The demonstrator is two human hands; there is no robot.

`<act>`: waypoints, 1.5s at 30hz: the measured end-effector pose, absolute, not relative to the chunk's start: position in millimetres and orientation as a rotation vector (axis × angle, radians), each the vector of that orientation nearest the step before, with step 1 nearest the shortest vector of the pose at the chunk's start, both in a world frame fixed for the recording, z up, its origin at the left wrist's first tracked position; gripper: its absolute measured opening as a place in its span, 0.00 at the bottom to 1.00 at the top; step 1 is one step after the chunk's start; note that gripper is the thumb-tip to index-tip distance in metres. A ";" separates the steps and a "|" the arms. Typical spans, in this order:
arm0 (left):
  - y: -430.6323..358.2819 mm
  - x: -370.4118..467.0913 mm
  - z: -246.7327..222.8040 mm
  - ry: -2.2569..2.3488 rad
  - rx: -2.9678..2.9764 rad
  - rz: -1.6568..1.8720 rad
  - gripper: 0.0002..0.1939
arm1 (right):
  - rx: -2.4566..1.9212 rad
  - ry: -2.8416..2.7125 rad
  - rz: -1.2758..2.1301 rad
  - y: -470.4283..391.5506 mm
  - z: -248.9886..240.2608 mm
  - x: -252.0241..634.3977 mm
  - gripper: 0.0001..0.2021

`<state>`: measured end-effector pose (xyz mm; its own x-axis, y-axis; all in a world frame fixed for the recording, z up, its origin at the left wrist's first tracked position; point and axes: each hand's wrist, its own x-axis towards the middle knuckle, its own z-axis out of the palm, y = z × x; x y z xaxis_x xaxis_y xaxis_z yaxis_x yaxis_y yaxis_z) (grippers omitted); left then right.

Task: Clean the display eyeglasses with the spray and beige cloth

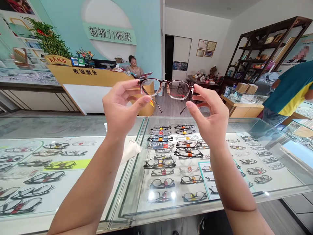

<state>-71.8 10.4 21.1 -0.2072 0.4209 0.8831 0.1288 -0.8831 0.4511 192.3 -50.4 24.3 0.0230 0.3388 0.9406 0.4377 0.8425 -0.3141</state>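
Both arms reach forward, holding up a pair of eyeglasses (164, 84) above the glass counter. The frame is dark reddish-brown along the top and clear below, with red print on one lens and an orange-yellow tag by the left temple. My left hand (122, 106) pinches the left hinge end between thumb and fingers. At the opposite hinge, my right hand (210, 112) grips the other end, thumb below and fingers above. The temples are unfolded, their dark tips pointing down toward the counter. Below them, several black-framed glasses (160, 162) rest on the counter.
The glass display counter (132, 209) spans the front, with rows of glasses inside. A crumpled white cloth (130, 150) lies on it. Beyond stands a cashier desk (85, 76) with a seated person (134, 68). Another person in a teal-and-yellow shirt (290, 86) stands right, near a wooden shelf (259, 45).
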 end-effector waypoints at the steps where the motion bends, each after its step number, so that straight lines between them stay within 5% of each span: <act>1: 11.9 -74.3 21.4 0.638 1.849 2.197 0.31 | -0.623 -1.581 -0.084 -50.5 24.1 191.6 0.19; 11: 36.2 -94.3 22.5 0.663 1.839 2.056 0.45 | -0.638 -1.608 -0.082 -50.1 22.2 186.3 0.20; 25: -17.2 -51.2 23.2 0.912 1.910 2.349 0.29 | -0.742 -1.489 0.027 -37.7 18.2 191.5 0.21; 45: -15.8 -51.1 20.5 0.836 1.915 2.332 0.31 | -0.767 -1.483 -0.026 -39.2 18.9 192.0 0.20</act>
<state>-51.1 -15.8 20.5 -0.2522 0.3342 0.9081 0.3186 -0.8575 0.4040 192.0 -39.2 18.9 0.1332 0.4330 0.8915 0.4639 0.7677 -0.4422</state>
